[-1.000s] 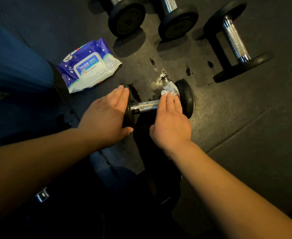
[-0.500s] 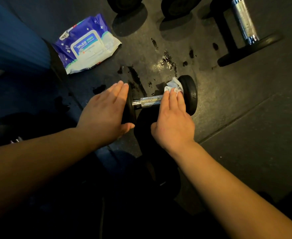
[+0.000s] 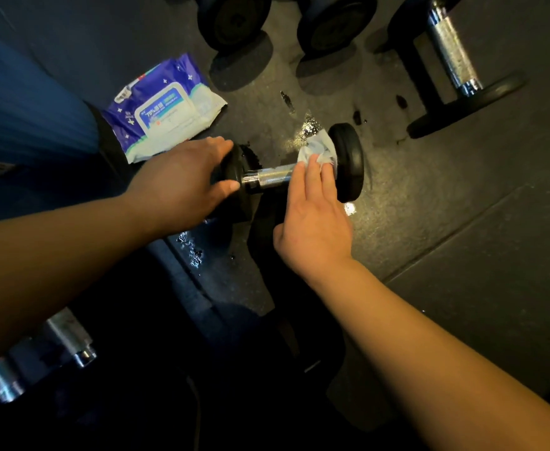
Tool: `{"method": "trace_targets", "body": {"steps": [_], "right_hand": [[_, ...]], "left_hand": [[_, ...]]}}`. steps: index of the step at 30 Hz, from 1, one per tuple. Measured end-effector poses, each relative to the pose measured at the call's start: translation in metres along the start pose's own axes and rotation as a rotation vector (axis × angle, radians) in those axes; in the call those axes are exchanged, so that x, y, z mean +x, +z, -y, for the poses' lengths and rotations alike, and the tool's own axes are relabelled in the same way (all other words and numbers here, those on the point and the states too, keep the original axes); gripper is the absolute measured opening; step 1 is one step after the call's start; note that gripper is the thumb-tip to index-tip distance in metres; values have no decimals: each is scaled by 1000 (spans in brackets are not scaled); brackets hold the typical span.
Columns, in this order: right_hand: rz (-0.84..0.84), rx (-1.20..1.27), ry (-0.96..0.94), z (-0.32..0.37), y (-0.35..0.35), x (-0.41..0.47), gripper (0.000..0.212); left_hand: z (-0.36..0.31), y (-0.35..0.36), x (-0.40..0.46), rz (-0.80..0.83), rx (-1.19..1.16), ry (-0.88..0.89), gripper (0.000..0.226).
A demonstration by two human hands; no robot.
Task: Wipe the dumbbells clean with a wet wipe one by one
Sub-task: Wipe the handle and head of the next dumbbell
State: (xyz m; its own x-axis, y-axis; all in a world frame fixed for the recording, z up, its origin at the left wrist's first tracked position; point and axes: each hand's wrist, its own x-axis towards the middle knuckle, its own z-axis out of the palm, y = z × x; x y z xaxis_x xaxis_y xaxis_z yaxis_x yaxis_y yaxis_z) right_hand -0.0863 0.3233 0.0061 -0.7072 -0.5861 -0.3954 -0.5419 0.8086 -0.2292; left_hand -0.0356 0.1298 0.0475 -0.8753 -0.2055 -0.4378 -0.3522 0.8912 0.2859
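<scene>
Hands: left hand (image 3: 182,180) curled round the near black end plate of the dumbbell (image 3: 299,170), thumb on its inner face, steadying it. Right hand (image 3: 312,219) flat, fingers straight, pressing the wet wipe (image 3: 319,149) onto the far end of the chrome handle, right beside the far plate.
Location: dumbbell lies on its side on the dark floor (image 3: 462,222), between both hands; wet patches just beside it.
Handling: prob. heavy, rigid, round plates, so will roll unless held. Knurled handle = best grip; wet chrome and plates likely slippery.
Wipe: soft, limp, bunched up; needs flat pressure, not a pinch.
Others: three more dumbbells (image 3: 452,60) further out, well apart.
Writing: wipes pack (image 3: 166,109), blue/white, label reads approx. "75%"; rest too small to read.
</scene>
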Motion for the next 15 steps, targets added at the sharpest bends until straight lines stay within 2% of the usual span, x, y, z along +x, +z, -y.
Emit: {"method": "trace_targets", "body": {"steps": [2,7,12,15], "right_hand": [[-15,16,-15,1,-1,7,89],[-134,55,43,-1,-3,16,77],[-232,172,30,8,-3,23,53],[-197,194,-97,18,-2,16,53]], "left_hand": [[-1,-1,5,-4,18,21,69],[-2,2,6,99,73,-12,102],[0,-1,10,106,54,-4,103],[0,-2,14,110,28,-2,102]]}}
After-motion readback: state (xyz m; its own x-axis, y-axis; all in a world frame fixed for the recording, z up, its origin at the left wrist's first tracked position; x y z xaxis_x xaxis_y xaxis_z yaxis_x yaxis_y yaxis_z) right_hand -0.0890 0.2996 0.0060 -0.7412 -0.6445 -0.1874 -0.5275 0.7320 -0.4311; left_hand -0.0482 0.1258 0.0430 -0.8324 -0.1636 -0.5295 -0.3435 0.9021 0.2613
